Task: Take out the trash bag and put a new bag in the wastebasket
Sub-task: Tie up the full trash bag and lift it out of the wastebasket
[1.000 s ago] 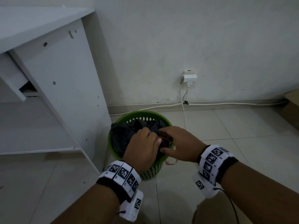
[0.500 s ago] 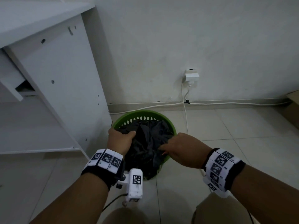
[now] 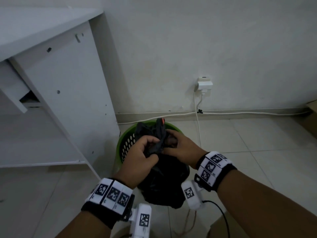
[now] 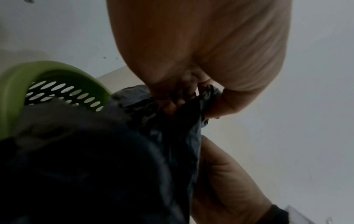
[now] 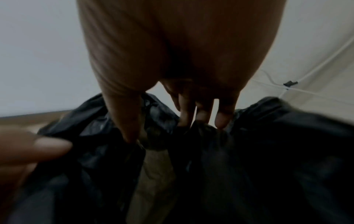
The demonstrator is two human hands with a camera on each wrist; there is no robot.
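We hold the black trash bag (image 3: 164, 182) with both hands, its bulk hanging in front of the green wastebasket (image 3: 126, 143), which stands on the tiled floor (image 3: 257, 152) just beside the white desk (image 3: 65, 86). Our left hand (image 3: 142, 155) has its fingers curled round the gathered neck of the bag, and our right hand (image 3: 180, 146) pinches the same bunched plastic from the other side, the two hands touching. A crumpled flap of the bag with a small red bit (image 3: 163, 120) sticks up above our fingers. On the wall behind, a white plug (image 3: 205, 84) sits in its socket, and a white cable (image 3: 240, 112) runs along the skirting.
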